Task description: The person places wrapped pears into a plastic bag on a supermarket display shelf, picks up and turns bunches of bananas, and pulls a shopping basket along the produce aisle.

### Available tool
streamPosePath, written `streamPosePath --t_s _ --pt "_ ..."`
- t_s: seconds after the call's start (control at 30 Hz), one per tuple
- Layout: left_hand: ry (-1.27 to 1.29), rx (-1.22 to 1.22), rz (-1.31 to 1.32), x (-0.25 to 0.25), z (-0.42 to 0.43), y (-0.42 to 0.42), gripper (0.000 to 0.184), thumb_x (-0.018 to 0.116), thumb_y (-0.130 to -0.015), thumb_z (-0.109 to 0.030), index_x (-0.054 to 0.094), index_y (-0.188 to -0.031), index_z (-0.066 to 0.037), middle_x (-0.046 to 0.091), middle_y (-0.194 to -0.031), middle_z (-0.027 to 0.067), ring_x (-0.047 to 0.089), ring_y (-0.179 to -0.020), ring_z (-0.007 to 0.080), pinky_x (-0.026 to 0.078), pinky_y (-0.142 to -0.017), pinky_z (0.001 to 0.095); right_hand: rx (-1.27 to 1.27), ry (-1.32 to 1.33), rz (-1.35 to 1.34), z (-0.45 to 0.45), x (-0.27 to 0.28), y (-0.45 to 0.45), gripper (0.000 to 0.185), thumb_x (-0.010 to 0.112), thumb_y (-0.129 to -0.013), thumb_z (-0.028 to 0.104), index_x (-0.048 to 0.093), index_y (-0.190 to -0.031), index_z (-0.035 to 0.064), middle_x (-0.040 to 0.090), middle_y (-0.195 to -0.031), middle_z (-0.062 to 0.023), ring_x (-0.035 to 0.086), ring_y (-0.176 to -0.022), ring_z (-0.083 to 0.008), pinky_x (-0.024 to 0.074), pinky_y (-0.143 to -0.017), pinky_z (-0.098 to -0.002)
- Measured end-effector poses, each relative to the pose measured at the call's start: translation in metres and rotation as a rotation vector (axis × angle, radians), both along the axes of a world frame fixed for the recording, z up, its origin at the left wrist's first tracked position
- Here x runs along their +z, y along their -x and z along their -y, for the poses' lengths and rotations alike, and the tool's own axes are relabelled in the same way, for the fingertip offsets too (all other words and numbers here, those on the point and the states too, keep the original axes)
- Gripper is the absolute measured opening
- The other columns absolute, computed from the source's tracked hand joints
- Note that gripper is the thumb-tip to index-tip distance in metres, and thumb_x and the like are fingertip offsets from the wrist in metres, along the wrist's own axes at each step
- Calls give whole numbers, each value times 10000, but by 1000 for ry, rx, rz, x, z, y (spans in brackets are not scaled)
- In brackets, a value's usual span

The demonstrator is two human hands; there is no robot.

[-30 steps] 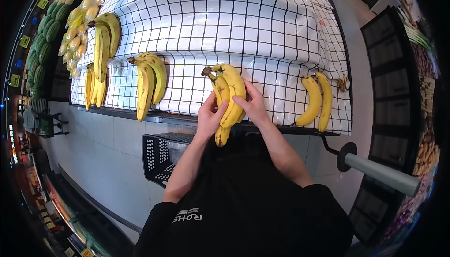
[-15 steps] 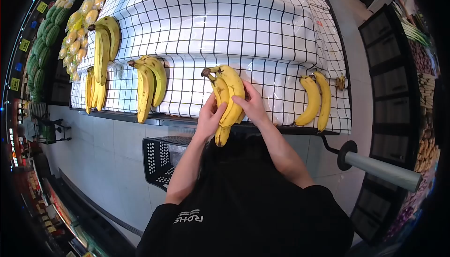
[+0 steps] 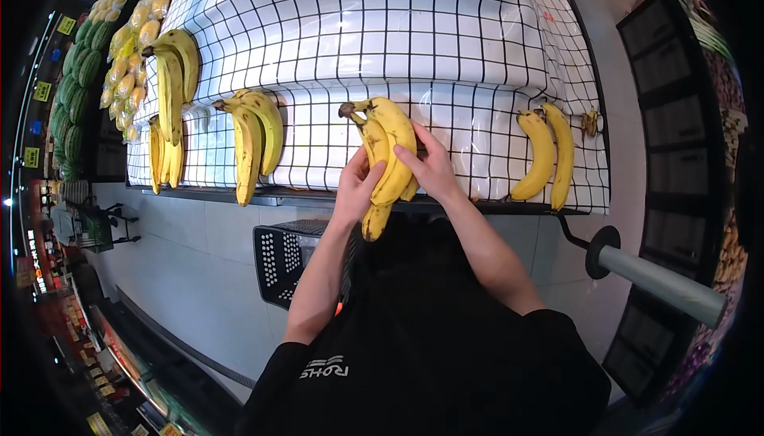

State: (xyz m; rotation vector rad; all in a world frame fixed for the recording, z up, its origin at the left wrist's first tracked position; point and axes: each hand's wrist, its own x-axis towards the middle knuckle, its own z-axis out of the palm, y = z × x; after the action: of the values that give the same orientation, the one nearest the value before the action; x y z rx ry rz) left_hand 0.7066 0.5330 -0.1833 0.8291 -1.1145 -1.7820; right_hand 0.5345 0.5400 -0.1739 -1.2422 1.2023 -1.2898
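Between my two hands is a bunch of yellow bananas, its brown stem at the upper left and a spotted tip hanging low. My left hand grips the bunch from the left, thumb across the front. From the right, my right hand closes on it with the thumb on the peel. Left of my hands, another banana bunch lies on the checked cloth. Two bananas rest apart to the right. Farther left, a larger bunch overlaps a smaller one.
Below the stand's front edge is a black perforated basket. A grey roll on a black holder juts out at the right. Wrapped yellow fruit and watermelons fill the left side. A cart stands on the floor at left.
The view has shifted slightly. Both hands still hold the bunch, which sits a little higher in view with nearly the same tilt.
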Motion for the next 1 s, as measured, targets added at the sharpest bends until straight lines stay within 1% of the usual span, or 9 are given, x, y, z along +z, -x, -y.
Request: streamPosePath --t_s 0.37,0.43,0.5,0.57,0.6,0.67,0.77,0.9,1.0 --pt "4 5 30 0 1 1 417 506 -989 -66 436 -1389 32 633 -1166 98 619 -1005 118 501 -850 256 -9 3 -28 0 -7 -1 547 645 -935 139 419 -1401 -37 569 -1254 -107 572 -1113 -153 492 -914 -275" --pt "-2 1 35 4 1 -1 410 507 -991 -74 445 -1382 32 640 -1147 95 624 -983 114 502 -835 251 -57 -13 70 0 -2 -4 547 687 -894 238 507 -1319 -56 627 -1202 -158 603 -1096 -207 470 -941 -312" --pt "-7 -2 39 3 1 -3 403 508 -994 -83 455 -1376 32 648 -1129 91 628 -961 109 503 -819 247 -64 9 53 1 -5 -5 546 681 -902 243 504 -1322 -59 626 -1207 -160 602 -1101 -208 469 -944 -312" --pt "-44 -3 47 -2 3 -5 368 534 -991 -91 497 -1341 17 661 -946 27 596 -797 46 473 -688 203 -70 31 36 1 -7 -5 547 676 -910 248 501 -1326 -61 625 -1211 -162 601 -1105 -208 468 -946 -313" --pt "-44 0 45 -3 4 -6 368 534 -991 -91 497 -1341 17 661 -946 27 596 -797 46 473 -688 203 -74 26 48 0 -7 -5 554 673 -914 249 494 -1336 -63 624 -1216 -161 600 -1110 -209 467 -950 -314" --pt "-62 2 68 -7 6 -8 351 550 -986 -103 524 -1318 10 639 -838 -8 551 -706 16 430 -616 192 -76 18 58 0 -6 -5 562 670 -919 251 487 -1346 -64 622 -1222 -160 599 -1114 -209 465 -953 -314" --pt "-45 -6 93 -8 6 -9 348 554 -986 -110 529 -1312 10 628 -807 -16 535 -688 8 415 -600 192 -75 45 13 0 0 -5 565 666 -919 236 477 -1362 -60 619 -1232 -159 593 -1122 -201 464 -956 -313" --pt "-41 -28 84 3 3 -7 356 545 -989 -97 508 -1324 19 658 -893 14 582 -756 30 455 -652 198 -45 68 2 -1 4 -5 564 660 -917 209 467 -1377 -54 610 -1250 -156 585 -1125 -186 464 -955 -305" --pt "-42 -3 3 6 1 -4 369 531 -993 -79 479 -1343 26 674 -1015 54 622 -861 63 492 -729 212 -34 70 19 -1 4 -5 564 660 -913 187 461 -1385 -48 603 -1262 -150 583 -1126 -181 467 -952 -300"
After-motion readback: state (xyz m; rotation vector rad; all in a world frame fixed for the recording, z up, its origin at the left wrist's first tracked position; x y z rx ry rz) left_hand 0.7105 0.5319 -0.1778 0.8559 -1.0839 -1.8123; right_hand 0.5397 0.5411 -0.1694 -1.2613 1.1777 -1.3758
